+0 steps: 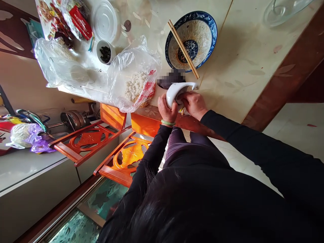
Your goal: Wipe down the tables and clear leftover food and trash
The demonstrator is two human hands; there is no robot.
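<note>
Dark hair point(149, 189) hangs closest to my lens, spilling over the wearer's black top point(235, 199), and beyond that I look down on purplish trousers point(177, 138) at the table's near edge.

Two hands meet just over that edge. I see the left hand point(167, 109), with a pale green bangle point(168, 123) at its wrist, closed around one end of a glossy white piece point(174, 89); it arches up between the hands and ends in a small hook, and I can't make out what it is exactly. The right hand point(193, 103) has its fingers curled against the inner side, though I can't tell whether they grip it.

Just past the piece, on the table point(243, 74), lies a dark item point(168, 82), partly blurred. Along the near edge, left of the hands, I have an open clear plastic bag point(121, 77) with white grains point(136, 87) inside. Farther from the edge, wooden chopsticks point(184, 49) lie across a blue-and-white bowl point(214, 28) with stained insides.

Toward the far left corner I find a white cup point(101, 45) with dark contents, a translucent round lid point(104, 20) and a red packet point(80, 22). A clear glass vessel point(278, 13) is near the right edge.
</note>
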